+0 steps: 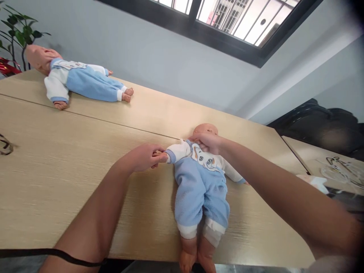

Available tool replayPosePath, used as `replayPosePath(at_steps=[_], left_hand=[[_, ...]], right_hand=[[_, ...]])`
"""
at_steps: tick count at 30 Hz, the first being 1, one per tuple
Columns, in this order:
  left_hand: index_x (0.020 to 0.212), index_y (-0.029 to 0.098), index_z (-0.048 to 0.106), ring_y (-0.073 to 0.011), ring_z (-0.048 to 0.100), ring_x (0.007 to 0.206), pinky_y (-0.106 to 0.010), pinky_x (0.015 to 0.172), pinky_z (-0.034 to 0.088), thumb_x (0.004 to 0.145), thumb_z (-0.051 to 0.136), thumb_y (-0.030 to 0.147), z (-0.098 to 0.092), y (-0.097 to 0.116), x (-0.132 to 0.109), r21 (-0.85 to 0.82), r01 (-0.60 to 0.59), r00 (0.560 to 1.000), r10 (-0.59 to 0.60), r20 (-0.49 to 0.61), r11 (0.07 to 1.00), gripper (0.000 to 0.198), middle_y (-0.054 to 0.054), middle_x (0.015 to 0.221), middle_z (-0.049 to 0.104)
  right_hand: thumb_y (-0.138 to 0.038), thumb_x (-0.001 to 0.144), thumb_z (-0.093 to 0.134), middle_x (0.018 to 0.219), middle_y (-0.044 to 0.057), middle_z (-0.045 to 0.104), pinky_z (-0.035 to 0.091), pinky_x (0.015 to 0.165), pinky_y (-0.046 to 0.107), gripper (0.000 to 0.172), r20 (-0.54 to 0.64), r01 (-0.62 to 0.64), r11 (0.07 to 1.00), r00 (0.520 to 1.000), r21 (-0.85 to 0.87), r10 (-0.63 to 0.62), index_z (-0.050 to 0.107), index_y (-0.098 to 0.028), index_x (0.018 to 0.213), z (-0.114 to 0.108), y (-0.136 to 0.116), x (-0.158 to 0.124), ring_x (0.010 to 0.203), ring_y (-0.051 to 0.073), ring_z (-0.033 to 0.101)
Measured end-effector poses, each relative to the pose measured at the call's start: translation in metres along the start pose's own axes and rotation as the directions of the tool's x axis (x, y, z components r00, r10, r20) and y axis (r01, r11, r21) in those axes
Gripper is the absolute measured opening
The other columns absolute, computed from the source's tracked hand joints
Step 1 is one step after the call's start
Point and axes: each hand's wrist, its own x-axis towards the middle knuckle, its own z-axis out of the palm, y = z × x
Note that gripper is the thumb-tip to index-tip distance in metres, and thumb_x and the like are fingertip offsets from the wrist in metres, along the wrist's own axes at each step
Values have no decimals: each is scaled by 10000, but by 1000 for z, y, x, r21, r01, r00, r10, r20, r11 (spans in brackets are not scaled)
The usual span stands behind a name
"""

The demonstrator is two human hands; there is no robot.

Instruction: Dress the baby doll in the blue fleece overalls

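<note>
A baby doll (pixel 189 178) in a blue and white outfit lies on its back on the wooden table (pixel 85 170). Its feet reach past the near edge, and its trouser cuffs are white. My left hand (pixel 149 157) is closed around the doll's small hand, stretching that sleeve out to the left. Across the doll's upper chest, my right hand (pixel 207 142) has its fingers bent against the collar and shoulder of the outfit, gripping the cloth there. That hand and wrist cover the doll's chin and part of its chest. An animal face decorates the bib.
A second, similarly dressed doll (pixel 88 81) lies at the back left near a potted plant (pixel 21 32). Tangled cords (pixel 341 170) and black chairs (pixel 318 125) are at right. A dark looped item (pixel 5 146) sits at the left edge. A window (pixel 222 22) is above.
</note>
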Motion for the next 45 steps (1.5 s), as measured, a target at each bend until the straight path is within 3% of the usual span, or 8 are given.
replayPosePath(at_steps=[9, 16, 22, 28, 33, 38, 41, 45], left_hand=[[1126, 265, 708, -207, 645, 678, -282, 622, 428, 901, 529, 622, 1, -10, 4, -5, 35, 998, -35, 54, 999, 459, -7, 771, 706], [950, 215, 692, -188, 578, 675, -275, 590, 407, 888, 506, 636, 3, -12, 5, 18, 77, 988, -79, 135, 997, 464, -23, 789, 670], [888, 213, 680, -211, 577, 698, -287, 607, 417, 829, 534, 666, 7, -12, 9, 110, 118, 989, -126, 73, 987, 480, -31, 789, 661], [907, 216, 693, -236, 608, 807, -324, 698, 473, 918, 472, 629, 7, -20, 12, 370, 101, 995, -92, -44, 923, 469, -50, 886, 689], [1167, 198, 688, -324, 613, 1115, -476, 992, 481, 977, 494, 563, 32, 32, 24, 666, 74, 926, 197, -323, 742, 454, -121, 1166, 692], [1208, 235, 669, -243, 587, 1212, -400, 1066, 458, 1012, 566, 350, 95, 120, 74, 646, -485, 824, 555, 112, 590, 250, -63, 1242, 684], [1147, 227, 682, -259, 625, 1108, -426, 990, 480, 967, 645, 361, 120, 141, 104, 643, -523, 836, 485, 257, 560, 228, -48, 1114, 712], [945, 219, 683, -266, 637, 971, -422, 894, 492, 922, 684, 390, 129, 142, 120, 684, -478, 871, 395, 291, 550, 172, -38, 928, 694]], right_hand=[[-526, 842, 708, 541, 0, 486, 267, 456, 283, 407, -173, 41, 960, 981, -277, -92, 543, -203, 657, 3, 11, -2, 482, 126, 428], [-434, 878, 661, 550, -31, 438, 271, 487, 287, 388, -173, 143, 977, 970, -158, -170, 479, -210, 620, -14, 31, -21, 494, 112, 381], [-490, 1022, 404, 787, 31, 633, 415, 713, 317, 419, -368, 320, 916, 844, -241, -391, 610, -201, 800, -25, 110, -63, 770, 203, 572], [-413, 1007, 510, 979, 61, 632, 490, 813, 354, 209, -318, 611, 769, 703, -186, -636, 586, -227, 951, 8, 210, -74, 891, 216, 597], [-286, 960, 612, 1120, 85, 653, 529, 885, 412, 118, -403, 707, 666, 552, -239, -730, 591, -255, 1072, 15, 236, -65, 1030, 242, 626], [-185, 905, 616, 1025, 93, 683, 528, 851, 429, 124, -478, 652, 608, 398, -453, -783, 655, -234, 1012, 12, 227, -64, 979, 269, 644], [-203, 914, 574, 911, 63, 700, 536, 778, 387, 56, -619, 664, 717, 476, -213, -625, 612, -225, 949, 14, 220, -66, 857, 237, 659], [-247, 945, 563, 919, 41, 711, 539, 715, 338, 85, -529, 687, 723, 641, 72, -557, 619, -227, 1007, 16, 220, -65, 816, 205, 666]])
